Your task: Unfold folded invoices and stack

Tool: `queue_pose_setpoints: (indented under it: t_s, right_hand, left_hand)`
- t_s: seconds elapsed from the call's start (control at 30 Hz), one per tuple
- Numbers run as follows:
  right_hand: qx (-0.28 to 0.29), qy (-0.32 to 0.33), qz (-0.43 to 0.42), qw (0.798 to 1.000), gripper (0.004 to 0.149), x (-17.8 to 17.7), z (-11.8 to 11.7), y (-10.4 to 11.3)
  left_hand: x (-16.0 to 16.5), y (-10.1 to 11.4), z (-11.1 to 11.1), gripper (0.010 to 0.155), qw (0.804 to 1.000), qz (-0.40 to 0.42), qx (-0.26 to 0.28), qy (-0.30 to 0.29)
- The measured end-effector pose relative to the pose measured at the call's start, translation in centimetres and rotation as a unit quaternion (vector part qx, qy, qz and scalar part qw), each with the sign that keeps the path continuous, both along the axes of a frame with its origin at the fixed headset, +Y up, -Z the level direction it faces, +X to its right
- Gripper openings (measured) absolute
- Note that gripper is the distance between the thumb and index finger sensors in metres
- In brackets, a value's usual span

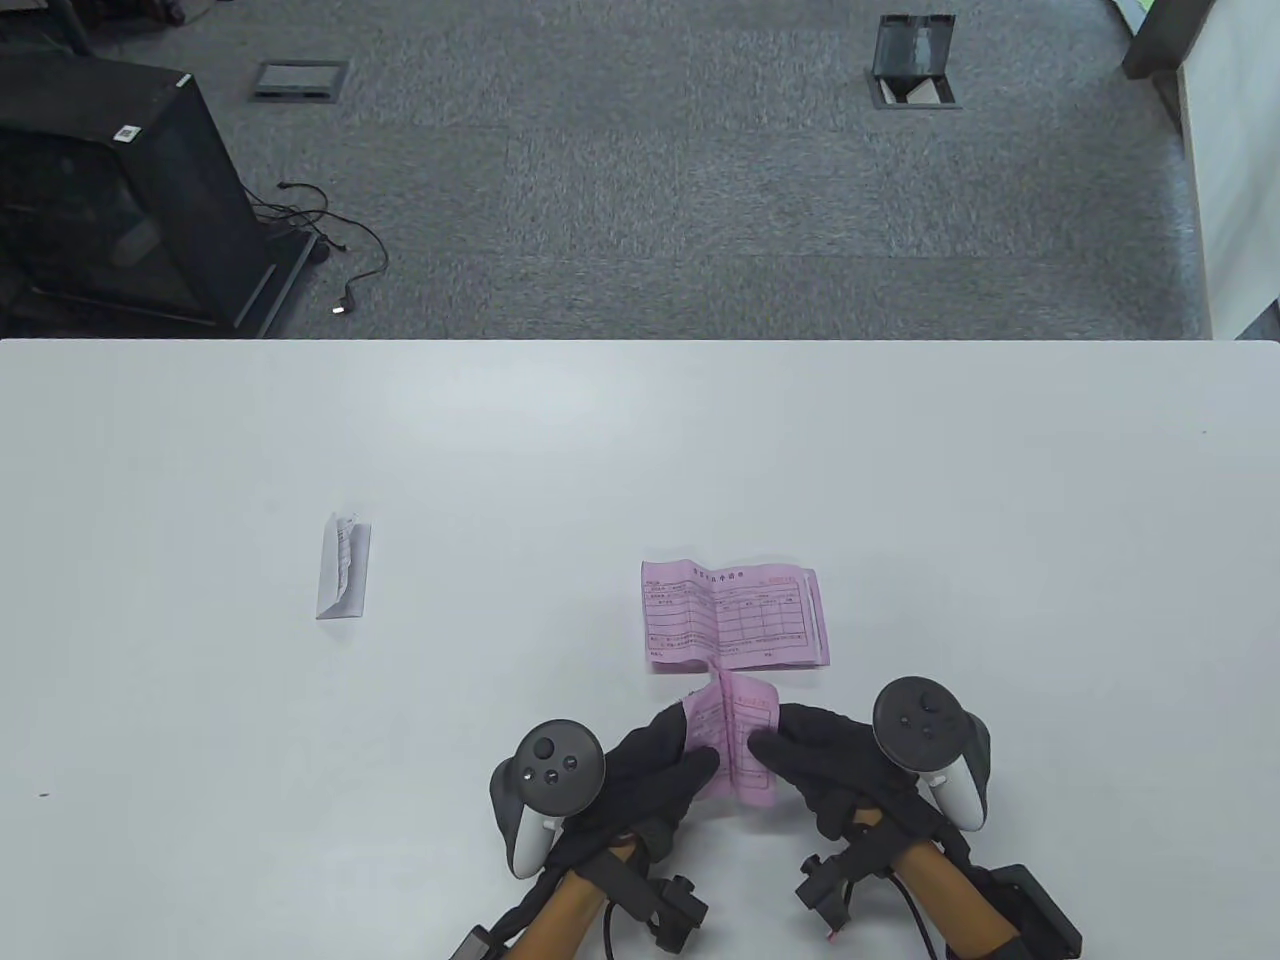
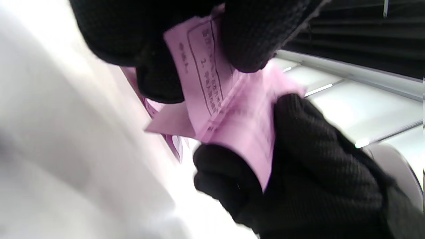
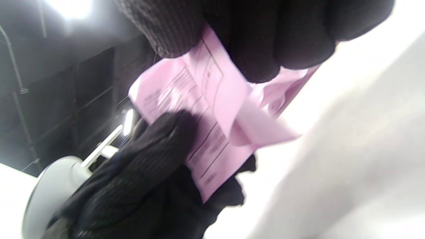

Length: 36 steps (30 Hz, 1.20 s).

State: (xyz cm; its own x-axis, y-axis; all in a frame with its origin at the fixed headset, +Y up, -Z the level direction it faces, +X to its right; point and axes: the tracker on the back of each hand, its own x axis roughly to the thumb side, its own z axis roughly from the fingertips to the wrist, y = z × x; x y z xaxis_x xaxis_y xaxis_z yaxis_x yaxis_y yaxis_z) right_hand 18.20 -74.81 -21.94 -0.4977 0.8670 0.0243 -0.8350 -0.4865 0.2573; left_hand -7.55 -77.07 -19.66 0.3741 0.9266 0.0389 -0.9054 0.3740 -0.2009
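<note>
Both gloved hands hold one folded pink invoice above the table near its front edge. My left hand pinches its left side and my right hand pinches its right side. The sheet is partly opened, with a crease down its middle. In the left wrist view the pink invoice sits between my left fingers and the right hand's glove. In the right wrist view the invoice is pinched by my right fingers. An unfolded pink invoice lies flat just beyond the hands. A folded white invoice lies to the left.
The white table reaches to a far edge, with grey carpet beyond. A black cabinet stands on the floor at the far left.
</note>
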Motion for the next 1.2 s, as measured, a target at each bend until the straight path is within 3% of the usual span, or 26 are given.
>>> queue_pose_setpoints:
  t_s: [0.23,0.43,0.67,0.8,1.0,1.13,1.2]
  right_hand:
    - [0.024,-0.080,0.096,0.992,0.038,3.2,-1.2,-0.2]
    - [0.061,-0.078,0.225,0.969,0.036,2.4,-1.1,-0.6]
    - [0.073,-0.037,0.376,0.923,0.036,0.6,-1.2,-2.2]
    - [0.085,-0.024,0.433,0.897,0.036,-0.1,-1.0,-2.2]
    - [0.072,-0.018,0.463,0.883,0.036,-0.1,-0.9,-2.1]
    - [0.057,-0.012,0.470,0.881,0.036,0.0,-0.9,-2.1]
    - [0.055,-0.010,0.471,0.880,0.036,0.0,-0.9,-2.1]
  left_hand:
    - [-3.0,-0.1,-0.5,0.052,0.994,-0.049,-0.044,0.089]
    - [-2.5,-0.5,-0.8,0.059,0.983,-0.132,-0.076,0.098]
    - [-0.7,-0.5,-1.2,0.074,0.939,-0.331,-0.069,0.061]
    - [0.6,-0.3,-1.4,0.085,0.895,-0.439,-0.062,0.040]
    - [2.0,0.1,-0.9,0.093,0.847,-0.530,-0.025,0.021]
    - [2.3,0.1,-0.6,0.095,0.834,-0.552,-0.006,0.009]
    - [2.3,0.1,-0.7,0.089,0.835,-0.550,0.004,-0.009]
